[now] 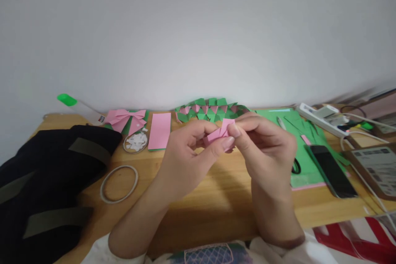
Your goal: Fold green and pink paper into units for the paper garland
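Note:
A small folded piece of pink paper (215,134) is held up between both hands, above the wooden table (216,198). My left hand (192,156) pinches its lower left part between thumb and fingers. The thumb and fingers of my right hand (266,144) are closed on its right side, the thumb tip close to the left thumb. Behind the hands lies a folded green and pink paper chain (213,109). Left of it rest flat pink sheets (160,131) and a pink paper bow (125,120). The fingers partly cover the held paper.
A roll holding white scraps (135,142), a white ring (119,184) and dark cloth (62,173) are at left. On the right are green sheets (303,173), a phone (334,171), a power strip (321,119) with cables and a box (375,169). A wall (198,33) stands behind.

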### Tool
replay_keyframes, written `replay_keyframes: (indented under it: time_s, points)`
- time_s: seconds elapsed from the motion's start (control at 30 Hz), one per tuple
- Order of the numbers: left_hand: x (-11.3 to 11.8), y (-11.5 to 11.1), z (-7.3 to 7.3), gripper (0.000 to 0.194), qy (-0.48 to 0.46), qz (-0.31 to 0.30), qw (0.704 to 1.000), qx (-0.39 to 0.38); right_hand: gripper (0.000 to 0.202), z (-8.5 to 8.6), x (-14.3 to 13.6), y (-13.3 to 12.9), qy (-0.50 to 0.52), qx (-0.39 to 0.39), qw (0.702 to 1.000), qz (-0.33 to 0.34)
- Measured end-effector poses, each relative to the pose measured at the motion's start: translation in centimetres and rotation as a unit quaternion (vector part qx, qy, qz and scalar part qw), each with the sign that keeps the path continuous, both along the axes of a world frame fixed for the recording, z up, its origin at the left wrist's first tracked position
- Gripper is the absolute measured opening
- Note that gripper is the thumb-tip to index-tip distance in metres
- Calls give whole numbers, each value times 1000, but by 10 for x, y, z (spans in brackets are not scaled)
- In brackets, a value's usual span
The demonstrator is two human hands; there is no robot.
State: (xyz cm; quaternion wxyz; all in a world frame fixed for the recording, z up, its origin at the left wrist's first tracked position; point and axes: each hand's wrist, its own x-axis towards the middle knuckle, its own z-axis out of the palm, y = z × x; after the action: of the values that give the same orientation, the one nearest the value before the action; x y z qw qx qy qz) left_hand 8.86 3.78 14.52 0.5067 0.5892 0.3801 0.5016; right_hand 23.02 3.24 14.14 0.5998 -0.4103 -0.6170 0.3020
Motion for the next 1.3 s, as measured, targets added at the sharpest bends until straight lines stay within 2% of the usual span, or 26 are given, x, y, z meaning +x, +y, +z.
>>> replay_keyframes:
  time_s: [0.1, 0.3, 0.4, 0.57, 0.67, 0.8, 0.93, 1.0, 1.07, 1.13, 1.17, 1.23, 1.3]
  points:
    - [-3, 2, -2, 14, -6, -16, 1000, 7, 14, 0, 1, 0, 12, -19, 1000, 13]
    - [-8, 4, -5, 14, 61, -13, 997, 37, 13, 0, 1, 2, 26, -30, 999, 34]
    - [-6, 5, -6, 12, 41, -18, 998, 31, 15, 0, 0, 2, 36, -22, 999, 26]
    - [-4, 11, -5, 11, -6, 49, 999, 19, 13, -2, 2, 5, 36, -11, 999, -6]
    - [-8, 14, -3, 13, -44, 74, 996, 2, 12, 0, 5, 8, 44, -58, 997, 20]
    - [-13, 12, 0, 24, -56, 69, 996, -26, 13, 5, 9, 11, 53, -111, 990, 71]
    - [-12, 7, 2, 26, -53, 55, 997, -14, 17, 7, 11, 10, 33, -152, 980, 127]
    - [-11, 6, 2, 27, -42, 59, 997, -2, 16, 6, 10, 9, 37, -148, 980, 127]
    - [-9, 6, 1, 30, -4, 97, 995, 36, 13, 3, 9, 8, 53, -127, 985, 105]
    - [-7, 7, -3, 30, 52, 177, 974, 128, 10, -1, 6, 8, 67, -99, 990, 72]
    - [-6, 7, -5, 28, 86, 226, 951, 195, 9, -3, 4, 8, 68, -86, 992, 54]
    - [-5, 8, -11, 18, 159, 299, 882, 327, 9, -6, 1, 7, 59, -71, 995, 25]
    - [-3, 9, -16, 12, 213, 329, 836, 385, 8, -8, -1, 7, 46, -62, 997, -1]
